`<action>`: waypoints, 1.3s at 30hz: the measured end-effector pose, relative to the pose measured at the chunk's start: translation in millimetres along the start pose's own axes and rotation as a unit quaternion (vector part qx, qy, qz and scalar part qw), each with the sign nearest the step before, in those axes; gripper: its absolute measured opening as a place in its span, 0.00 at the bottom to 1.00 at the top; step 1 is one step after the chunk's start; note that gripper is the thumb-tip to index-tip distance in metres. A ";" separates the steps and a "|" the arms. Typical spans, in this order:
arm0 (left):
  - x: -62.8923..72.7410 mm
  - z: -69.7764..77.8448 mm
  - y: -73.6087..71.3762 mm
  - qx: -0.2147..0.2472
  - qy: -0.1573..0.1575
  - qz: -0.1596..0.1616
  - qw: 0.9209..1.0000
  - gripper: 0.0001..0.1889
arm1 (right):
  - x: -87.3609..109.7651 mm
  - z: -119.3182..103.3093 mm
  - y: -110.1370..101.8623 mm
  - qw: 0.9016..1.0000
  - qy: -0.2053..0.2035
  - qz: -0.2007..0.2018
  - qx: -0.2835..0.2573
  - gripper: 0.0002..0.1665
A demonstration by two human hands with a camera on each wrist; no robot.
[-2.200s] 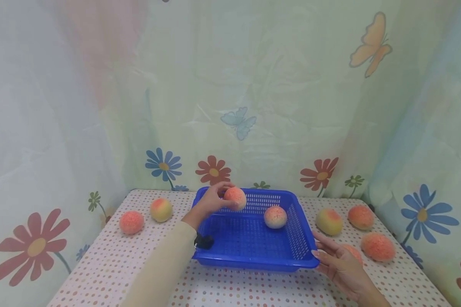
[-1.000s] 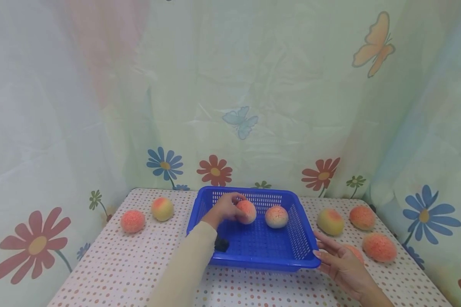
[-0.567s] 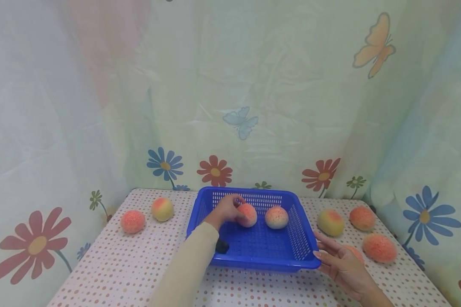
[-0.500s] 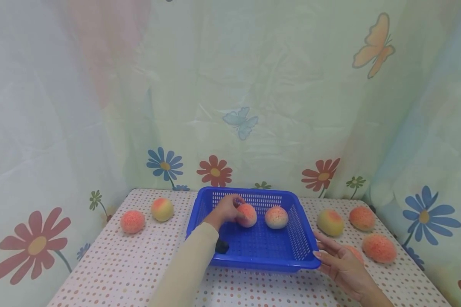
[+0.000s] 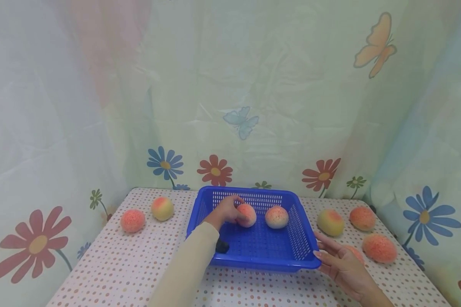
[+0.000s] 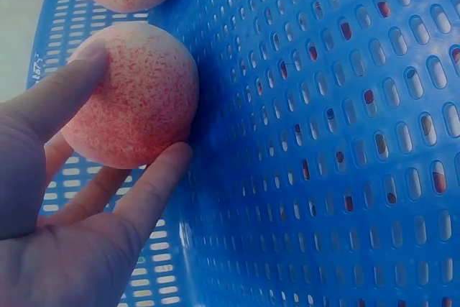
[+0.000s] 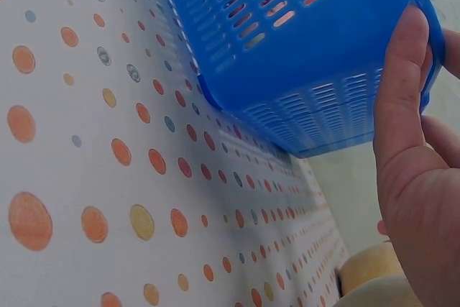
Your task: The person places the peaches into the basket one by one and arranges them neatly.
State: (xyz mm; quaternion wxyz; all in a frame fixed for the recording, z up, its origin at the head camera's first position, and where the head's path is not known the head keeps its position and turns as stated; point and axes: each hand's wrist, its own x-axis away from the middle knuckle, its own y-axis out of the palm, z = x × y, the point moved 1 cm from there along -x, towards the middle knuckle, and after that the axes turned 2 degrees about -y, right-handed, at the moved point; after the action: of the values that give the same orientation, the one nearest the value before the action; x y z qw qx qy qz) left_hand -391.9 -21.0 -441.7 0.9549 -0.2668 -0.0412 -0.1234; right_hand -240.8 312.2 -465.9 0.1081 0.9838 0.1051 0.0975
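My left hand [image 5: 227,209] is inside the blue plastic basket [image 5: 257,261], holding a pink-speckled, pale peach [image 5: 249,215] low over the basket floor. In the left wrist view, the thumb lies on one side of the peach [image 6: 140,98] and the fingertips curl against the other. A second speckled peach [image 5: 276,218] sits in the basket just to its right. At the basket's front right corner, my right hand [image 5: 342,268] grips the rim; the right wrist view has the thumb on the outer face of the rim, with fingers partly hidden behind it.
On the dotted tablecloth [image 5: 138,264], a pink peach [image 5: 132,221] and a yellow-red one [image 5: 162,208] lie left of the basket. To the right lie a yellow-green peach [image 5: 331,222], pink ones [image 5: 379,248] and another partly behind my right hand. A flowered curtain [image 5: 276,106] encloses the table.
My left hand has moved right and down, bringing the peach from above the basket's back left to low inside it beside the other peach. The right hand has stayed at the rim.
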 end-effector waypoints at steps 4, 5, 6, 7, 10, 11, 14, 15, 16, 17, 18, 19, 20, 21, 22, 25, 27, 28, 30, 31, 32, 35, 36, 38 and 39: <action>2.5 1.1 0.4 -0.013 -0.002 0.003 1.000 0.28 | 0.1 0.2 0.1 1.000 0.002 0.004 0.003 0.24; 2.9 1.4 0.7 -0.017 -0.002 0.004 1.000 0.28 | 0.2 0.3 0.1 1.000 0.002 0.005 0.004 0.24; 3.2 1.6 0.9 -0.019 -0.003 0.005 1.000 0.28 | 0.2 0.3 0.1 1.000 0.002 0.005 0.005 0.24; 3.6 1.6 1.2 -0.021 -0.002 0.005 1.000 0.27 | 0.1 0.4 0.0 1.000 0.002 0.006 0.006 0.24; 4.1 2.1 1.7 -0.022 0.004 0.005 1.000 0.27 | 0.3 0.7 -0.1 1.000 0.002 0.006 0.008 0.24; 4.2 2.2 1.8 -0.021 0.007 0.004 1.000 0.27 | 0.4 0.8 -0.2 1.000 0.001 0.006 0.008 0.24; 5.2 3.1 1.0 -0.017 0.009 0.002 1.000 0.28 | 0.5 1.1 0.0 1.000 0.002 0.008 0.008 0.24; 5.4 3.5 0.5 -0.014 0.009 0.002 1.000 0.28 | 0.5 1.2 -0.1 1.000 0.001 0.008 0.007 0.24; 5.4 3.9 -0.1 -0.011 0.009 0.001 1.000 0.28 | 0.4 1.2 -0.2 1.000 0.001 0.007 0.005 0.24; 5.5 4.1 -0.7 -0.010 0.008 0.001 1.000 0.29 | 0.3 1.3 -0.2 1.000 0.000 0.007 0.003 0.24; 5.5 4.4 -1.4 -0.008 0.009 0.000 1.000 0.29 | 0.3 1.4 -0.2 1.000 -0.001 0.005 0.005 0.24; 5.4 4.6 -2.2 -0.006 0.011 -0.001 1.000 0.30 | 0.2 1.6 -0.4 1.000 -0.004 0.003 0.006 0.24; 5.4 4.9 -3.1 -0.003 0.014 -0.001 1.000 0.29 | 0.2 1.5 -0.8 1.000 -0.006 -0.003 0.005 0.24; 5.5 5.0 -4.1 -0.001 0.016 -0.002 1.000 0.29 | 0.3 1.6 -0.9 1.000 -0.009 -0.006 0.006 0.25; 5.7 5.0 -5.0 0.001 0.019 -0.002 1.000 0.29 | 0.4 1.6 -1.1 1.000 -0.011 -0.010 0.007 0.25; 6.6 5.5 -8.2 0.008 0.026 0.000 1.000 0.29 | 0.7 1.5 -1.6 1.000 -0.018 -0.020 0.007 0.26; 7.0 5.1 -10.0 0.010 0.027 0.003 1.000 0.29 | 0.9 1.2 -1.7 1.000 -0.020 -0.022 0.006 0.26; 7.3 5.0 -10.9 0.011 0.029 0.002 1.000 0.29 | 1.2 1.1 -1.8 1.000 -0.020 -0.021 0.006 0.26; 7.7 4.5 -12.7 0.012 0.030 0.000 0.999 0.30 | 1.7 0.9 -1.4 1.000 -0.019 -0.018 0.007 0.26; 7.9 3.8 -13.4 0.011 0.029 -0.001 1.000 0.30 | 1.9 0.9 -1.1 1.000 -0.017 -0.014 0.008 0.26; 8.2 3.2 -14.4 0.012 0.029 -0.002 1.000 0.30 | 2.0 0.8 -0.8 1.000 -0.016 -0.011 0.009 0.26; 9.1 1.5 -18.2 0.016 0.026 -0.001 1.000 0.29 | 1.9 0.4 0.2 1.000 -0.012 -0.001 0.010 0.25; 9.6 1.2 -19.7 0.020 0.026 -0.001 0.999 0.29 | 1.7 0.2 0.5 1.000 -0.011 0.002 0.010 0.25; 11.4 1.6 -22.7 0.028 0.026 -0.001 0.999 0.29 | 1.4 0.1 0.7 1.000 -0.008 0.006 0.011 0.25; 12.6 2.5 -24.2 0.032 0.028 -0.001 0.999 0.29 | 1.2 0.2 0.6 1.000 -0.007 0.008 0.011 0.25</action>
State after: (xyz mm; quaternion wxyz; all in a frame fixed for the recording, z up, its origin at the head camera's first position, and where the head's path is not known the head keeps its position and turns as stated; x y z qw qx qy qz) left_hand -386.0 -42.4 -425.6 0.9636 -0.2328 -0.0189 -0.1299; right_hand -239.5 311.9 -465.7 0.0968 0.9864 0.0976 0.0905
